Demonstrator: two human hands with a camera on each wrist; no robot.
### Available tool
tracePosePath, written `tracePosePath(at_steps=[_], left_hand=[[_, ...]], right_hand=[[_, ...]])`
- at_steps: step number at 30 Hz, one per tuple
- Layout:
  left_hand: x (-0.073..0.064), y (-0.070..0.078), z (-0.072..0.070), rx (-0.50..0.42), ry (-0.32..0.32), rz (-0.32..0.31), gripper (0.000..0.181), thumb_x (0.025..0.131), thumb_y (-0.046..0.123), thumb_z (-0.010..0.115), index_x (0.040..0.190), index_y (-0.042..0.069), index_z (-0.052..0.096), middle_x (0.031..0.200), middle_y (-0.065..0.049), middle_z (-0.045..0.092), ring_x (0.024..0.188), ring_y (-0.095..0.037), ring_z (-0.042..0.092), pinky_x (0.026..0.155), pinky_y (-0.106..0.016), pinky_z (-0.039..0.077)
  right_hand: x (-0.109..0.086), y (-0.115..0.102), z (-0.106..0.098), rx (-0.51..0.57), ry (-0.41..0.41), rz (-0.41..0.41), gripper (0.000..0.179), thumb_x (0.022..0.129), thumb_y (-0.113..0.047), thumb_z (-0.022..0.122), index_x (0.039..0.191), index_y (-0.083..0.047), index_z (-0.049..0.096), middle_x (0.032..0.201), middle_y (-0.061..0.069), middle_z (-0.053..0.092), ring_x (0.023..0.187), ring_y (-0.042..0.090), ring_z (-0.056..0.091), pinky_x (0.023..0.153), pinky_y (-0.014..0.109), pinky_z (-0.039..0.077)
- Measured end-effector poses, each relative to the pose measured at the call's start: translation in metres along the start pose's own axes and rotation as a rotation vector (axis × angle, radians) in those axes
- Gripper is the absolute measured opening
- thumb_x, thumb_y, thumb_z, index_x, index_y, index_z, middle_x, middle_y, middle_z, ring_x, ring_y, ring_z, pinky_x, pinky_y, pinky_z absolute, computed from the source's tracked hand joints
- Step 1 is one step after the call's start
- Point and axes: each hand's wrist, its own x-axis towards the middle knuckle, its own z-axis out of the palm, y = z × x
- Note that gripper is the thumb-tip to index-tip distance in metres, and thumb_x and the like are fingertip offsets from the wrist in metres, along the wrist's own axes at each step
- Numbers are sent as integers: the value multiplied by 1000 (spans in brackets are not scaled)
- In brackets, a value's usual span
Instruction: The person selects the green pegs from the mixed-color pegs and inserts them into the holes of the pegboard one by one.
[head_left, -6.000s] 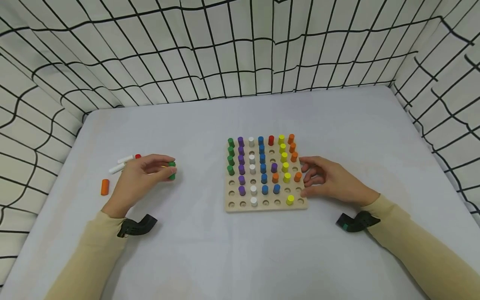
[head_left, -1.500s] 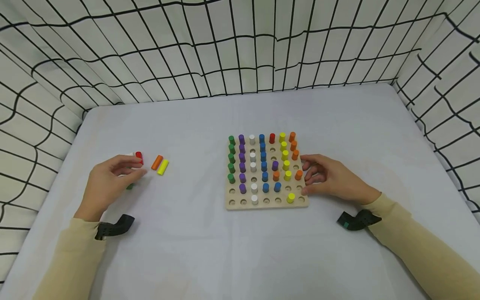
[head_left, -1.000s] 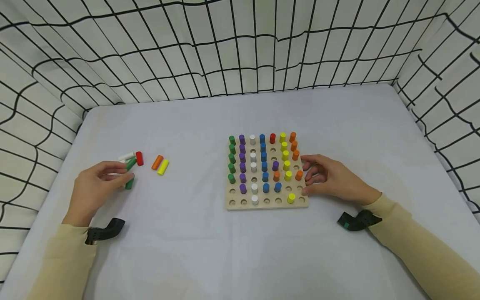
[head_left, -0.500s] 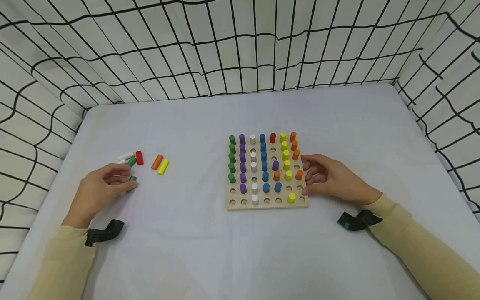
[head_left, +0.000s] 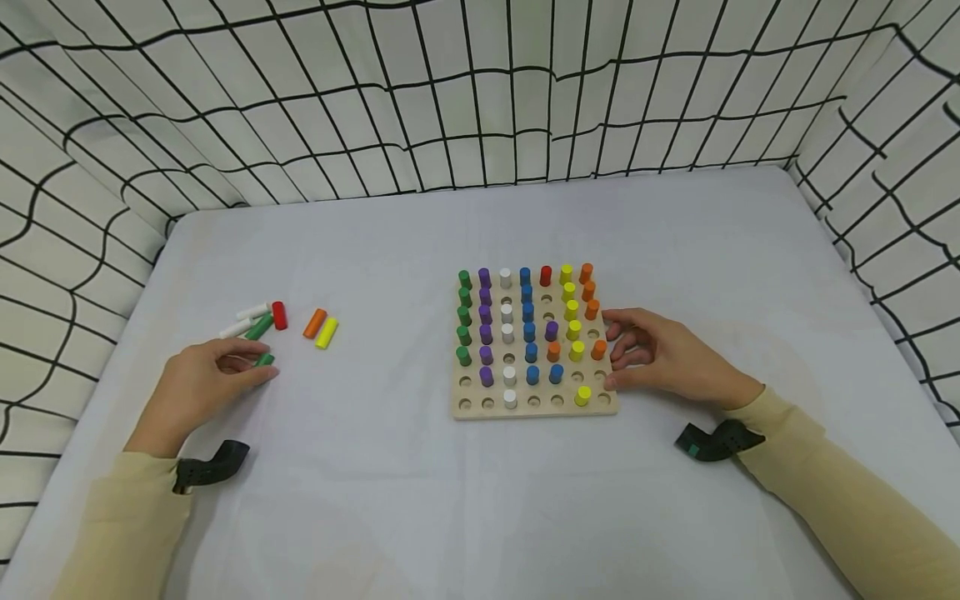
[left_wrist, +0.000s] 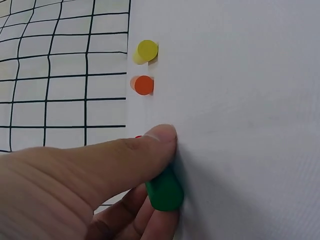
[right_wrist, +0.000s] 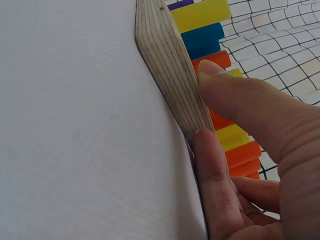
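My left hand (head_left: 197, 383) pinches a green peg (left_wrist: 166, 192) between thumb and fingers, low over the white table at the left. Just beyond its fingers lie a second green peg (head_left: 259, 327), a red peg (head_left: 280, 316) and two white pegs (head_left: 252, 311). A wooden pegboard (head_left: 474, 412) rests flat at centre right, with coloured pegs standing in columns and several bare holes, mostly toward the near side. At the board's right edge is my right hand (head_left: 660, 354). In the right wrist view its thumb (right_wrist: 210, 69) lies on the rim, a finger against the side.
An orange peg (head_left: 315, 323) and a yellow peg (head_left: 327, 333) lie side by side to the right of the loose group. White panels with a black wire grid (head_left: 480, 100) border the table at the back and sides.
A fifth peg stands in the board's green column. The orange and yellow pegs now lie further right. My left hand moved back left and took a green peg; my right hand stayed at the board.
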Motion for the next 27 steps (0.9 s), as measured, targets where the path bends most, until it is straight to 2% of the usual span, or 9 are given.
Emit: tracePosePath(at_steps=[6, 11, 16, 18, 20, 23, 25, 27], left_hand=[[-2, 4, 1, 3, 17, 22, 44, 93, 32, 79, 124, 1, 71, 105, -21, 75, 96, -33, 68, 67, -25, 49], [-3, 12, 1, -4, 41, 46, 44, 95, 35, 76, 124, 3, 71, 112, -24, 76, 105, -41, 70, 72, -29, 50], [-3, 20, -1, -31, 64, 56, 43, 97, 38, 73, 126, 6, 71, 116, -22, 76, 107, -39, 70, 70, -19, 46], [-3, 23, -1, -43, 73, 51, 42, 97, 38, 72, 126, 7, 71, 116, -21, 76, 102, -29, 73, 68, -15, 46], [-3, 26, -1, -65, 82, 47, 41, 97, 39, 72, 125, 8, 71, 116, -20, 77, 94, -8, 72, 66, -12, 46], [-3, 29, -1, -101, 96, 52, 40, 97, 39, 73, 124, 9, 71, 117, -21, 76, 81, 22, 57, 65, -9, 47], [-4, 31, -1, -132, 95, 55, 41, 96, 40, 73, 124, 9, 70, 119, -19, 76, 79, 31, 50, 66, -7, 47], [-5, 33, -2, -165, 90, 53, 43, 96, 42, 73, 125, 10, 70, 118, -10, 76, 81, 31, 52, 69, -5, 46]], right_hand=[[1, 1, 0, 3, 5, -8, 92, 82, -24, 89, 155, -3, 38, 125, 10, 56, 98, 13, 69, 89, 14, 59], [0, 1, 0, 11, 7, -2, 92, 81, -24, 90, 155, -4, 38, 125, 10, 56, 98, 13, 69, 89, 14, 59], [0, 1, 0, 2, 9, 2, 92, 82, -25, 90, 155, -4, 38, 125, 10, 56, 98, 13, 68, 89, 13, 58], [-1, 1, 0, -1, 9, -2, 92, 82, -24, 89, 155, -4, 38, 125, 11, 56, 98, 13, 68, 89, 13, 58], [-1, 1, 0, 0, 8, -2, 92, 82, -24, 89, 155, -4, 38, 125, 10, 56, 99, 13, 68, 89, 13, 58], [0, 1, 0, 3, 5, -4, 93, 82, -23, 90, 156, -4, 38, 126, 10, 56, 99, 12, 69, 89, 13, 58], [1, 1, 0, 3, 4, -7, 93, 81, -23, 90, 156, -4, 38, 127, 10, 56, 99, 12, 68, 90, 14, 59], [1, 1, 0, 2, 4, -9, 93, 81, -23, 90, 155, -4, 38, 127, 11, 56, 99, 12, 68, 90, 14, 59]])
